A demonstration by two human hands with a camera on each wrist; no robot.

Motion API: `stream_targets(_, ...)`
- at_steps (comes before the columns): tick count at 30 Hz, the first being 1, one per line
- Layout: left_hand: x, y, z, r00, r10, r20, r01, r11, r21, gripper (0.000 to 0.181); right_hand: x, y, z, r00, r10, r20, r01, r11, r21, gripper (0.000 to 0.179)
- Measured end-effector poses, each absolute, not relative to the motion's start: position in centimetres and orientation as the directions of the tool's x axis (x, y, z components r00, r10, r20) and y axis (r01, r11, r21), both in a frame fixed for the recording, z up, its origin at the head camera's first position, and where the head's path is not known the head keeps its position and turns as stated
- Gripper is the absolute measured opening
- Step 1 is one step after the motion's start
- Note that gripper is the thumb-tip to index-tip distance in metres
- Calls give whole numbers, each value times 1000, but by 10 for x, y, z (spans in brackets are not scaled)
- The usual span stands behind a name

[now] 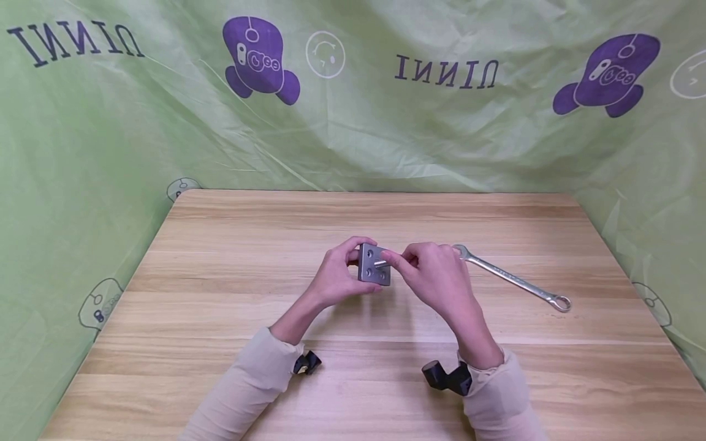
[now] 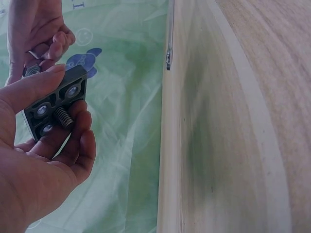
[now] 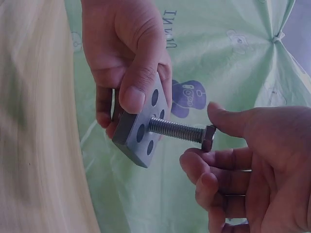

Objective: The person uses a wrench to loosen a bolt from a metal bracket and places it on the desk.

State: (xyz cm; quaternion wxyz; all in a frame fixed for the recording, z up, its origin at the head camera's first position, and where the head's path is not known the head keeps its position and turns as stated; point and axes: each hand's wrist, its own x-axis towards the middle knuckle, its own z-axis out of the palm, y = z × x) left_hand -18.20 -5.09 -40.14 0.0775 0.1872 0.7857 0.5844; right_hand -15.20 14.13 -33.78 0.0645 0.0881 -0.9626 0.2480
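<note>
My left hand (image 1: 337, 277) holds a small grey rectangular plate (image 3: 127, 130) by its edges, above the table. Several round holes go through the plate. A silver hex bolt (image 3: 176, 129) passes through its middle, and the threaded tip (image 2: 63, 117) sticks out from the ribbed back face in the left wrist view. Much of the thread still shows on the head side. My right hand (image 1: 438, 275) pinches the bolt's hex head (image 3: 208, 138) between thumb and index finger, while the other fingers curl loosely below.
A silver combination wrench (image 1: 513, 278) lies on the wooden table (image 1: 248, 233), to the right of my right hand. Green printed cloth (image 1: 353, 141) hangs behind the table and along both sides. Black wrist devices (image 1: 444, 376) sit at both cuffs.
</note>
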Motion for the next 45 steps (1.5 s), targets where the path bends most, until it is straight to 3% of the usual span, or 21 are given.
stream_targets(8,-182,-51,-401,-916,389,99,206,243,948,74,-151,140,-337,-975,-149,167,-213,843,-493,33)
stream_targets(15,-183,-52,-401,-916,391,94,197,233,952,75,-151,144,-338,-930,-250,268,-357,782,-511,19)
stream_targets(31,-183,-51,-400,-921,379,86,183,229,956,72,-154,149,-341,-786,-421,452,-604,678,-419,26)
stream_targets(37,-183,-52,-400,-918,381,106,211,243,947,72,-154,152,-339,-821,-383,423,-560,685,-466,35)
stream_targets(45,-182,-51,-400,-919,383,95,196,235,952,74,-154,151,-337,-942,-231,244,-328,783,-528,30)
